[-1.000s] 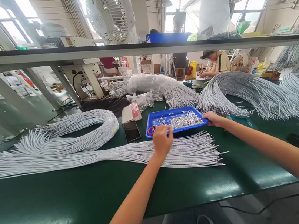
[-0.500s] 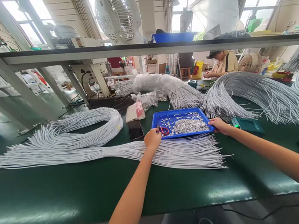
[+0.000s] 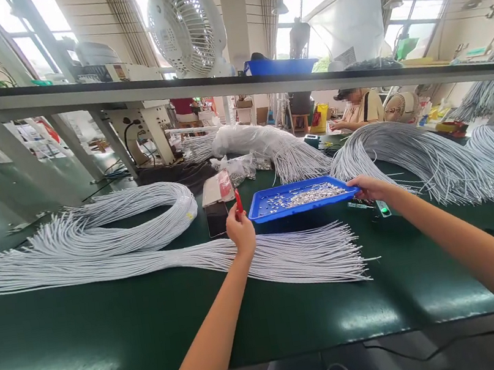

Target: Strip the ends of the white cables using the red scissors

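Note:
A blue tray (image 3: pixel 263 214) holds many small silvery metal pieces (image 3: pixel 307 196). My right hand (image 3: pixel 370 187) grips its right end, and the tray appears raised and tilted above the table. My left hand (image 3: pixel 241 233) is closed around a red-handled tool (image 3: pixel 238 201), which points upward just left of the tray; its working end cannot be made out. Below both hands lies a long bundle of white cables (image 3: pixel 304 257), its cut ends fanned out to the right. A dark phone (image 3: pixel 218 221) rests behind my left hand, partly under a paper packet (image 3: pixel 217 189).
A coiled cable bundle (image 3: pixel 160 223) lies on the left. More cable bundles (image 3: pixel 418 153) arch on the right, near a small device with a green light (image 3: pixel 384 209). A shelf (image 3: pixel 195 85) with a fan (image 3: pixel 187 30) crosses above. A co-worker (image 3: pixel 361 109) sits beyond.
The tray has risen and tilted, with my right hand still at its end. My left hand has come away from the tray's left side, turning the red-handled tool upright. The camera view has shifted slightly.

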A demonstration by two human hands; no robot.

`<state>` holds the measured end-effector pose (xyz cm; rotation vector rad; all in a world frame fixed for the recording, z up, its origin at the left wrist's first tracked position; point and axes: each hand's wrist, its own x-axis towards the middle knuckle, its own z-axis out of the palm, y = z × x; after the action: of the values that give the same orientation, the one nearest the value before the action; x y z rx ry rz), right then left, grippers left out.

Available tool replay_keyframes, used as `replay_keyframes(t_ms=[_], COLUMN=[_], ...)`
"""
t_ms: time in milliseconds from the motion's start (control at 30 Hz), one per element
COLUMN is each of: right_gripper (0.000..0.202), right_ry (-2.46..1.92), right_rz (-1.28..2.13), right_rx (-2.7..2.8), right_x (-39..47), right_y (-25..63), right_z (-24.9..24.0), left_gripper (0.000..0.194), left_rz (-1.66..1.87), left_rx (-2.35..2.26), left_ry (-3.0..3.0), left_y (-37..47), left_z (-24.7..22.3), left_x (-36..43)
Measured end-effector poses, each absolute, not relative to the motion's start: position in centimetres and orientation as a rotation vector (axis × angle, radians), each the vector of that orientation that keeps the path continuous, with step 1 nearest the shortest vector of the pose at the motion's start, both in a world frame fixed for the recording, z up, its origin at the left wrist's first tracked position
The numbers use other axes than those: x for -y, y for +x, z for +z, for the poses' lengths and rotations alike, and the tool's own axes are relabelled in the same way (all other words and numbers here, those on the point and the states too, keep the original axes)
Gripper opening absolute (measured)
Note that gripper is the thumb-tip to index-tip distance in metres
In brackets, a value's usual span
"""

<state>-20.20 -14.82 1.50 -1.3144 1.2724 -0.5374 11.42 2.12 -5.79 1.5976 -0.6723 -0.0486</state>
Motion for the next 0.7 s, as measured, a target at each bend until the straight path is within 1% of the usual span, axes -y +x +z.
replay_keyframes(t_ms=[200,400,533,700], right_gripper=[0.035,0.036,0.035,0.028], right_ry=[-1.222,-1.186,-1.205,-1.313], right_rz=[-0.430,-0.394,-0.380,-0.434], right_rx=[-1.377,-1.403,-1.407,-1.379], right_x=[14.0,13.9,14.3,14.9], right_y=[-20.1,-20.3,-20.6,-20.9], right_z=[0.9,0.8,1.5,2.3], left_gripper=[0.036,0.038,0.038,0.037], left_rz=[0.047,0.027,0.007,-0.014], left_rx=[0.527,0.496,0.499,0.503], left_ry=[1.542,1.581,1.635,1.693], left_y=[11.8,11.9,11.9,11.7], left_z=[-5.6,-5.7,-5.7,-5.7], left_x=[-2.5,-2.5,-2.6,-2.7])
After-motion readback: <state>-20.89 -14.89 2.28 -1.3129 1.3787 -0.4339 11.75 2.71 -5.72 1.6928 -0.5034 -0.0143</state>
